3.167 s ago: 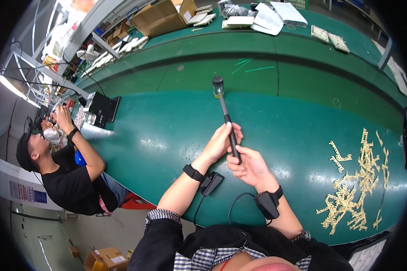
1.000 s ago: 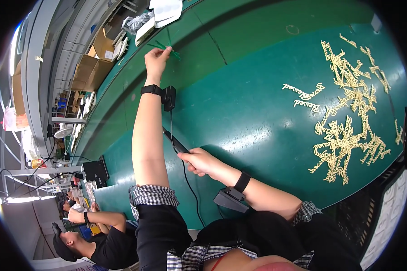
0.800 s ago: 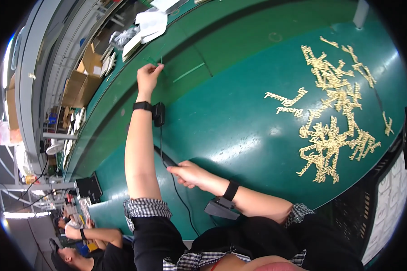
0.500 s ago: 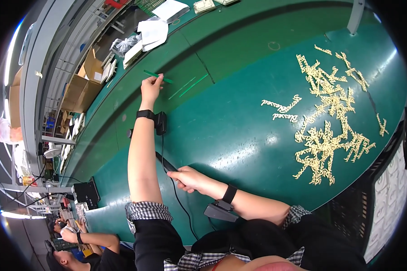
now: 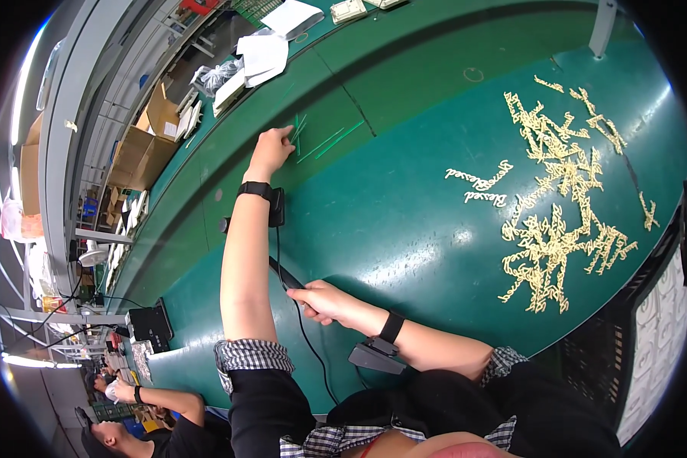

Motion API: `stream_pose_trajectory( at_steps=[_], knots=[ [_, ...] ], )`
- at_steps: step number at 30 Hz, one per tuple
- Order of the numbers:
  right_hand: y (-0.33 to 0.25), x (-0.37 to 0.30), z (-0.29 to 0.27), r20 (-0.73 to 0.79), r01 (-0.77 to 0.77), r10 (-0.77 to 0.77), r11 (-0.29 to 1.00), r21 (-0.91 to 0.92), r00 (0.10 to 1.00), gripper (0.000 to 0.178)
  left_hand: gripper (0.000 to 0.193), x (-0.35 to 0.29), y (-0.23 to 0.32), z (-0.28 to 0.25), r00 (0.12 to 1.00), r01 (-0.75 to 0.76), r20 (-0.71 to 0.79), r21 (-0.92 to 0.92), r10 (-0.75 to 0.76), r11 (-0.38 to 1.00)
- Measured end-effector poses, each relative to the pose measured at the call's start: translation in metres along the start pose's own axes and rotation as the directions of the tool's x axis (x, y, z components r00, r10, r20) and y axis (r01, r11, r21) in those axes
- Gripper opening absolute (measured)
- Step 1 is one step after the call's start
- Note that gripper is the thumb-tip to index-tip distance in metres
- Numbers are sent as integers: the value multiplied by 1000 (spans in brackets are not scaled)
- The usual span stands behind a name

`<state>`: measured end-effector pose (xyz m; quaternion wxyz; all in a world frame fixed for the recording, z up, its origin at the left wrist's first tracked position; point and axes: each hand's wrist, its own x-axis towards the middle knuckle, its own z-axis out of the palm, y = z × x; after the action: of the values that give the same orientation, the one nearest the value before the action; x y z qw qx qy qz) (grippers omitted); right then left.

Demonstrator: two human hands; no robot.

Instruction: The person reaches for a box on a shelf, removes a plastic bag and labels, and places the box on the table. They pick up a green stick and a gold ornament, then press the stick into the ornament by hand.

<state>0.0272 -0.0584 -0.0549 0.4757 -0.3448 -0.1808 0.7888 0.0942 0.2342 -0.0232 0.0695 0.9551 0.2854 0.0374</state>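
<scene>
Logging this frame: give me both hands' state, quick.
Left hand: stretched out, fingertips on thin green sticks; grip cannot be told.
Right hand: closed on a black tool.

Table: glossy dark green. Thin sticks at the far reach: lighter green. Tool handle: black, cord black. Wrist straps: black. Rolled cuffs: black-and-white check; outer sleeves black. Scattered script-shaped cutouts: pale yellow. Papers: white. Cartons: brown.
</scene>
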Motion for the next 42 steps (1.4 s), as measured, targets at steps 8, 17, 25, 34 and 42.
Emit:
stream_pose_trajectory(
  at_steps=[8,17,25,34,42],
  knots=[
    [3,3,1,53,9,-9,1000,1,999,31,35,-5,9,-18,987,-16,-163,-98,0,995],
    [-6,-5,5,-5,-17,17,1000,22,1000,30,19,-67,42,-52,966,-23,-241,-443,-95,896],
    [-6,-4,4,44,-28,25,997,66,999,31,13,-185,55,-68,852,-19,-382,-708,-360,706],
    [-10,-5,-1,24,-195,194,967,162,981,31,20,-286,58,-148,500,-292,-810,-489,-305,822],
    [-2,4,-2,309,-283,128,795,537,943,39,15,-403,63,-181,55,-658,-978,-189,-204,729]
  ],
)
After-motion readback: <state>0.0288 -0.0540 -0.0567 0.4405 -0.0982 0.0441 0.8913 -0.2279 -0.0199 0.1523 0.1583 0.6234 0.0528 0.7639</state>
